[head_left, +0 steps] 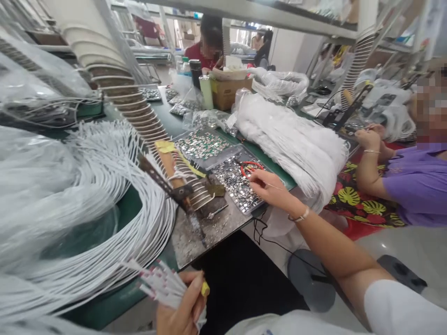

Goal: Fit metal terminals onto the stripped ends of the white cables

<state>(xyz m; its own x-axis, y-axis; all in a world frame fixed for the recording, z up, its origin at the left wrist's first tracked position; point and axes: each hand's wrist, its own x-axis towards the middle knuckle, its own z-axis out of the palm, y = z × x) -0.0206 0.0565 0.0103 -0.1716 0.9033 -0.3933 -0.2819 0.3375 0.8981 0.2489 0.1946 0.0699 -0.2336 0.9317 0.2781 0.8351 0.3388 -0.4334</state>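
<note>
Low at the front, my left hand (183,304) is closed round a bundle of white cables (164,281) with reddish tips. Something yellow (205,289) shows at its fingers. My right hand (270,188) hovers at the right side of a tray (247,213) full of small silvery metal parts (237,179). Its fingers are pinched together; what they hold, if anything, is too small to make out. Just beyond those fingertips, red-handled pliers (252,166) lie on the metal parts. A soldering iron (186,204) is mounted with its tip pointing down over a stained board (195,235).
Long white cables (139,232) sweep across the left of the green table. Beyond the parts tray lies a tray of small green circuit boards (204,143). A ribbed hose (129,102) slants down to the board. A large white cable bundle (289,139) and a co-worker (412,181) are at right.
</note>
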